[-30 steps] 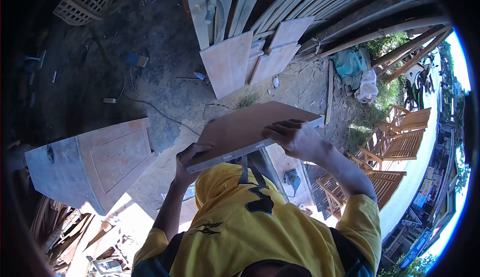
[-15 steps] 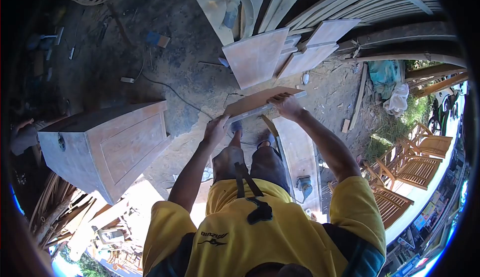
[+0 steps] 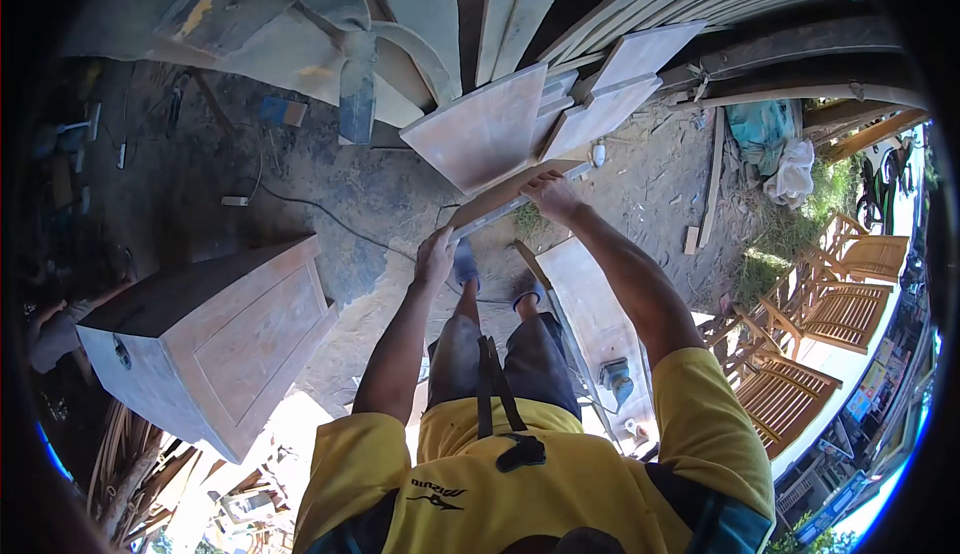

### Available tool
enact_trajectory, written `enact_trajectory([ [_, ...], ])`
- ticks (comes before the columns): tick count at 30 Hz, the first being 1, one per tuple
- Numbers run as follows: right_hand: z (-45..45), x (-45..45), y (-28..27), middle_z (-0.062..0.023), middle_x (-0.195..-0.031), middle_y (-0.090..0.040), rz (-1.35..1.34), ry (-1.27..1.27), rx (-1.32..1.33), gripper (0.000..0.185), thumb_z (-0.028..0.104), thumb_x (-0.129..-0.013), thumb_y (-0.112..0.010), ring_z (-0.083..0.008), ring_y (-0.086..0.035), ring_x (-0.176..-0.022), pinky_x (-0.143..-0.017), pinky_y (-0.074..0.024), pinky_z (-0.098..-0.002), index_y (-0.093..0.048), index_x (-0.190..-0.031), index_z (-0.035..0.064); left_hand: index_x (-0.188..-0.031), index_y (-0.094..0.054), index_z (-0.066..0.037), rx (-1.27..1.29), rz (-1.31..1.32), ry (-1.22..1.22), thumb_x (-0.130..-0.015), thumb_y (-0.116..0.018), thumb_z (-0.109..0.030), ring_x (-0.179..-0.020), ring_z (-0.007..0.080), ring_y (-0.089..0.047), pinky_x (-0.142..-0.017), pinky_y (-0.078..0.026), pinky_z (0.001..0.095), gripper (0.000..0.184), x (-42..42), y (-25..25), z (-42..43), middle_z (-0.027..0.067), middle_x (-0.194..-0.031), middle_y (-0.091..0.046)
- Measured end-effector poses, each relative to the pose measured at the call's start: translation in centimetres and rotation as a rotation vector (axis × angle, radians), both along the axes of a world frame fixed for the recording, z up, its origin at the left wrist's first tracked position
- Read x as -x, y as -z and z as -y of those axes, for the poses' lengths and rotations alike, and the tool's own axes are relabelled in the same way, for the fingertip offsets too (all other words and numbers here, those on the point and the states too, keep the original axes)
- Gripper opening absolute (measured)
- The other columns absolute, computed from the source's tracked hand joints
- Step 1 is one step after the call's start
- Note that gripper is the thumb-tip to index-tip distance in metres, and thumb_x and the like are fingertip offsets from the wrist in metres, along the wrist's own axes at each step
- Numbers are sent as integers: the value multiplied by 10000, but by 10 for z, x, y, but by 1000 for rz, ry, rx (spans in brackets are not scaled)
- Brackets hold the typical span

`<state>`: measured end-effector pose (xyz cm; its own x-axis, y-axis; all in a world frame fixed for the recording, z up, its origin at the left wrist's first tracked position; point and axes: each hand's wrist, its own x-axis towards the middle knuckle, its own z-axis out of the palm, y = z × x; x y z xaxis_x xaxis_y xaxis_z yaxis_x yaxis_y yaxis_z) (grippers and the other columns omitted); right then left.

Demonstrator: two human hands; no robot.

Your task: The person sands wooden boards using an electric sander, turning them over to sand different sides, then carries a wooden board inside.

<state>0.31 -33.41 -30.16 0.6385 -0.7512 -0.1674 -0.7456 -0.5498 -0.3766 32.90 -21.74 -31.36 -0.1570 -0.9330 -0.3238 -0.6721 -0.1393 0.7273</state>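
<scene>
A flat wooden panel (image 3: 492,206) is held out in front of my body, its pale long edge toward me and its brown face partly visible beyond. My left hand (image 3: 434,257) is closed around its left end. My right hand (image 3: 552,198) grips it near its right end, with fingers over the top edge. Just beyond the held panel, several flat wooden panels (image 3: 485,129) lean in a stack. Below my right forearm lies a long pale board (image 3: 592,299) with a blue power tool (image 3: 616,382) on it.
A large wooden cabinet (image 3: 250,349) stands to my left. A cable (image 3: 340,220) runs across the dirt floor. Slatted wooden chairs (image 3: 845,314) are at the right, near white and teal sacks (image 3: 790,169). Scrap wood (image 3: 150,479) is piled at lower left. Another person's arm (image 3: 95,299) shows at far left.
My view has shifted, bringing more of the leaning boards into sight at the top. The held panel has tilted, so less of its brown face shows. Both hands keep their grip.
</scene>
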Motion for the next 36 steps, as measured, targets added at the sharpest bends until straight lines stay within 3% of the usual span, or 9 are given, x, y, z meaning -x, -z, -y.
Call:
enact_trajectory([
  [11, 27, -16, 34, -51, -1005, -750, -105, 248, 42, 187, 148, -928, -616, -250, -698, -1128, -1055, -461, -442, -781, -1011, 176, -1323, -668, 11, 25, 176, 24, -993, -713, -144, -1114, 437, -697, -958, -551, 511, 368, 8, 31, 57, 237, -1220, -729],
  [14, 29, -26, 31, -86, -1145, -733, -190, 232, -78, 238, 151, -942, -601, -276, -644, -1245, -1132, -419, -463, -756, -1123, 155, -1324, -673, -3, 41, 165, 56, -988, -717, -153, -1114, 434, -698, -957, -552, 512, 370, 0, 31, 63, 233, -1228, -727],
  [17, 9, -33, 20, -141, -1357, -655, -7, 358, 280, 364, 130, -935, -608, -322, -565, -1356, -1185, -390, -494, -689, -1290, 129, -1313, -681, -19, 52, 227, 38, -983, -728, -172, -1116, 433, -699, -956, -553, 516, 368, -5, 37, 72, 226, -1250, -725],
  [20, -39, -43, -5, -204, -1506, -544, 85, 605, 100, 531, 114, -891, -661, -381, -513, -1398, -1173, -408, -534, -615, -1419, 91, -1331, -665, -23, -10, 344, 13, -992, -728, -242, -1108, 436, -707, -945, -563, 519, 409, -7, 28, 89, 232, -1203, -740],
  [23, -122, -30, -9, -203, -1516, -542, -1, 773, -183, 487, 146, -927, -653, -389, -529, -1373, -1121, -446, -528, -623, -1407, 75, -1374, -635, -27, -104, 384, -50, -995, -722, -295, -1131, 435, -707, -961, -564, 520, 473, -14, 27, 99, 251, -1210, -738],
  [27, -253, 14, -15, -199, -1386, -631, -221, 949, -489, 447, 133, -910, -663, -388, -612, -1293, -1072, -498, -540, -676, -1357, 117, -1472, -581, -41, -174, 244, -94, -986, -736, -300, -1191, 430, -697, -1009, -552, 524, 572, -31, 23, 108, 256, -1288, -726],
  [32, -367, 39, -59, -222, -1370, -640, -322, 1265, -647, 404, 143, -925, -683, -414, -641, -1269, -1056, -536, -511, -699, -1328, 123, -1511, -558, -85, -138, 174, -123, -960, -762, -247, -1250, 412, -682, -1049, -546, 498, 609, -62, 7, 85, 246, -1355, -705],
  [35, -392, 43, -60, -207, -1343, -655, -287, 1217, -607, 383, 193, -925, -716, -403, -642, -1266, -1049, -535, -510, -696, -1303, 133, -1483, -579, -106, -175, 159, -170, -940, -776, -220, -1249, 395, -688, -1051, -551, 479, 589, -81, 4, 38, 237, -1355, -710],
  [36, -391, 40, -59, -249, -1212, -700, -231, 1216, -531, 358, 175, -884, -743, -421, -663, -1197, -1026, -535, -519, -720, -1236, 113, -1469, -589, -103, -191, 164, -173, -935, -777, -242, -1232, 389, -697, -1038, -556, 484, 583, -90, 6, 13, 237, -1330, -720],
])
